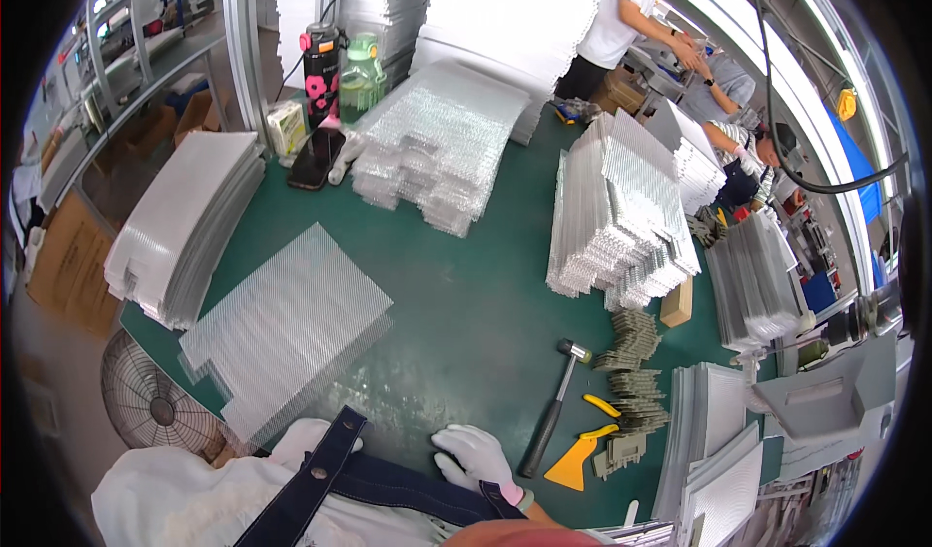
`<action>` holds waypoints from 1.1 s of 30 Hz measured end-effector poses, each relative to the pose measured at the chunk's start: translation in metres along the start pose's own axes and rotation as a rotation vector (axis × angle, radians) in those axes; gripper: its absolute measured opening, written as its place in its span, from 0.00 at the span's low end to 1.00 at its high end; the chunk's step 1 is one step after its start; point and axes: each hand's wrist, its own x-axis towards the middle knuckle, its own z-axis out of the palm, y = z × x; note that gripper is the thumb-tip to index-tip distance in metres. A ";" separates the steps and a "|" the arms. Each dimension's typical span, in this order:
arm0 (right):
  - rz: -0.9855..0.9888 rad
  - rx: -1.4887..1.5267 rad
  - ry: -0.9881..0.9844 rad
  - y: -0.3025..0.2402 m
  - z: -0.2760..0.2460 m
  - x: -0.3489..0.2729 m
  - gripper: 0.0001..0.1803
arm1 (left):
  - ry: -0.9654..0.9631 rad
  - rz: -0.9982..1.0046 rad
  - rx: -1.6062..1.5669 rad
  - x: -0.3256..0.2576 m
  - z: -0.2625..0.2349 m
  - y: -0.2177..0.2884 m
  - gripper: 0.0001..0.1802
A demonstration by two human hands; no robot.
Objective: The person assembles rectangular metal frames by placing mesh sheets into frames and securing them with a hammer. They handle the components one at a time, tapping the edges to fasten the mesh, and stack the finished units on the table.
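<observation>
My right hand (pixel 476 456), in a white glove, rests on the green table (pixel 437 333) near its front edge. Its thumb stands apart from the fingers and nothing shows in it. My left hand (pixel 294 440), also gloved, lies at the table edge, partly covered by a dark denim strap (pixel 335 450); its fingers are mostly hidden. Just beyond it lies a translucent, finely patterned sheet (pixel 291 319) with a notched end. To the right of my right hand lie a hammer (pixel 555 411) with a black handle and a yellow scraper (pixel 571 464).
Stacks of sheets stand at left (pixel 184 217), back (pixel 442 130) and right (pixel 621 207). Olive-green plastic pieces (pixel 636 392) line the right side. A green bottle (pixel 362 81), a black flask (pixel 320 71) and a phone (pixel 316 159) stand or lie back left. Other people work beyond.
</observation>
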 end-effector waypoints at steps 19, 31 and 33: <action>0.001 0.010 0.016 0.001 0.004 -0.002 0.17 | 0.037 -0.075 0.114 0.010 0.000 -0.011 0.25; 0.039 0.021 -0.025 -0.001 0.002 -0.002 0.17 | 0.031 -0.113 0.148 0.014 0.000 -0.011 0.25; 0.030 0.024 -0.010 0.000 0.002 -0.003 0.17 | 0.032 -0.113 0.156 0.016 -0.001 -0.011 0.25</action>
